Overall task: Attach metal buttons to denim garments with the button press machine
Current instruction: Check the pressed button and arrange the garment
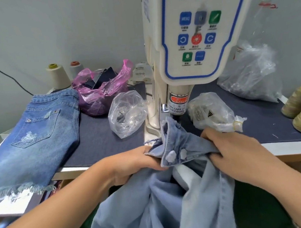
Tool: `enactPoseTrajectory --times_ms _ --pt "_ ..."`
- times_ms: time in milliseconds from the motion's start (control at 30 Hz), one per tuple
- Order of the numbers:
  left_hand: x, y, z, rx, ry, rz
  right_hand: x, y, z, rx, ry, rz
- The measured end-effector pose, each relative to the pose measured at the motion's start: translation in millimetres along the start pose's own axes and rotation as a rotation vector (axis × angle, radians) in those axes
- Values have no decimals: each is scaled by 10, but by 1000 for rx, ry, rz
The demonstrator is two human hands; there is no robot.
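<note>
From the head view, my left hand and right hand each had their grip clamped on the light denim shirt, fingers curled into its cuff band, which lay at the front edge of the surface just below the head of the button press machine. To do this well, I judged I should flatten the band, centre the spot under the punch, and keep my fingertips clear.

Single head view — looks forward-down, close over table.
</note>
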State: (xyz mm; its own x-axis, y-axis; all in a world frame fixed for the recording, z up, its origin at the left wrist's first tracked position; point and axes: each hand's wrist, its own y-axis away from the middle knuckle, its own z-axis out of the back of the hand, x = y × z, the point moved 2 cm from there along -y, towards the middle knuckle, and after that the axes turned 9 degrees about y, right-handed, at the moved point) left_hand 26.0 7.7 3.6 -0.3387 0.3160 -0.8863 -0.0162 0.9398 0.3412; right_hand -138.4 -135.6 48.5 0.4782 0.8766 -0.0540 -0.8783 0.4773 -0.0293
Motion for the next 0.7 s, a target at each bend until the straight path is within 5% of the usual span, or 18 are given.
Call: enactPoseTrajectory --times_ms 67,133,233,367,433,467,567,700 --pt "-50 -33 -58 15 -170 -1 4 -35 25 -142 11 -80" --pt "-113 -58 -130 50 -429 -13 7 -87 -12 -176 -327 -124" --pt "-167 -91 -116 -29 -816 -118 9 -105 -151 46 -942 -216" --pt "-191 -34 18 -178 -758 -242 -6 -41 -265 340 -1265 -192" --pt "-145 -36 88 -231 -616 -187 4 -42 -209 430 -1182 -111" --pt "-117 -46 129 -254 -594 -150 3 -30 -174 460 -956 -44" --pt "-69 -36 189 -257 -509 -86 -55 -106 -176 229 -319 -45" --pt "-59 -18 223 -204 -350 -44 -79 -166 -188 -138 -560 -158"
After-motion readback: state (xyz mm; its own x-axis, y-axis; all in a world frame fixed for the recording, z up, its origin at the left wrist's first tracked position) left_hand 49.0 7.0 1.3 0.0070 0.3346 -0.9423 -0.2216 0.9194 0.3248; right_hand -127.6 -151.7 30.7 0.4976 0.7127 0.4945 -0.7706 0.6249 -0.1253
